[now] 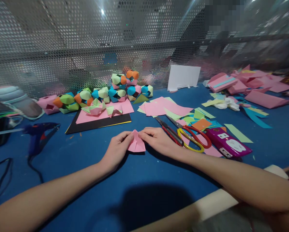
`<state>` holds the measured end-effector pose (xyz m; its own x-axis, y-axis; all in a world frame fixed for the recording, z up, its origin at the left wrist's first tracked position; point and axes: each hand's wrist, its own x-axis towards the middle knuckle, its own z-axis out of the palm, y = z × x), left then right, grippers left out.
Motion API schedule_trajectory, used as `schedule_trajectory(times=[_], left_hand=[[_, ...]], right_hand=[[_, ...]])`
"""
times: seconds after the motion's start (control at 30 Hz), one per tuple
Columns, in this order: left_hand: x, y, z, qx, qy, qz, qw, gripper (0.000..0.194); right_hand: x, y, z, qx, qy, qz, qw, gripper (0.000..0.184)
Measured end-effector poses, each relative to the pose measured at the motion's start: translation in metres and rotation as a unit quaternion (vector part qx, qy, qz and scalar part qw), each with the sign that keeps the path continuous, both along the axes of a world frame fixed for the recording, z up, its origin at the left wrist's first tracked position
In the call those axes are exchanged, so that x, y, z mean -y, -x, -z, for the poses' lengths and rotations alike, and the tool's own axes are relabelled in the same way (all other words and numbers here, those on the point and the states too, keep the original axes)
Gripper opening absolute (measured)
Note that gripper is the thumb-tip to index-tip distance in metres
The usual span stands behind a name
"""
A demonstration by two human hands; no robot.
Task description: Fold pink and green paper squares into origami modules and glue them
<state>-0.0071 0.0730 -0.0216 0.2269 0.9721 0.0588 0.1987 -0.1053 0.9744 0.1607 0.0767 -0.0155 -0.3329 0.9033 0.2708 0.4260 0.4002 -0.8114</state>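
Note:
A small folded piece of pink paper (137, 144) is held upright just above the blue table (86, 190), its top drawn to a point. My left hand (119, 149) pinches its left side between thumb and fingers. On the other side, my right hand (156, 139) grips the upper right edge with thumb and fingertips. To the right of that hand lie a red and black box cutter (170, 131) and scissors (191, 137) with yellow and red handles. Behind the hands, partly folded pink and green paper pieces (95, 108) rest on a pink sheet (82, 117) over a black board (74, 128).
Several colourful folded paper balls (85, 96) line the back, some stacked. A blue glue gun (36, 135) with a cord stands at left. Pink sheets (158, 107), paper scraps (201, 124) and a purple case (227, 143) lie at right. A perforated metal screen (86, 38) rises behind.

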Motion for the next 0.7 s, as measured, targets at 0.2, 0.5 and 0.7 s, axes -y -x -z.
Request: schedule_trajectory(times=[0.2,0.5,0.7], left_hand=[[0.0009,0.0004,-0.0016,-0.033,-0.014,0.0,0.999,0.032],[-0.0001,0.0016,0.0018,-0.039,-0.029,0.001,0.999,0.029],[0.0006,0.0006,0.0013,-0.033,-0.003,0.002,0.999,0.032]], right_hand=[[0.0004,0.0007,-0.001,0.009,0.014,0.022,1.0,0.029],[0.0034,0.0017,-0.0073,0.013,0.024,0.028,0.999,0.028],[0.0047,0.0003,-0.0063,0.012,-0.01,0.016,1.0,0.029]])
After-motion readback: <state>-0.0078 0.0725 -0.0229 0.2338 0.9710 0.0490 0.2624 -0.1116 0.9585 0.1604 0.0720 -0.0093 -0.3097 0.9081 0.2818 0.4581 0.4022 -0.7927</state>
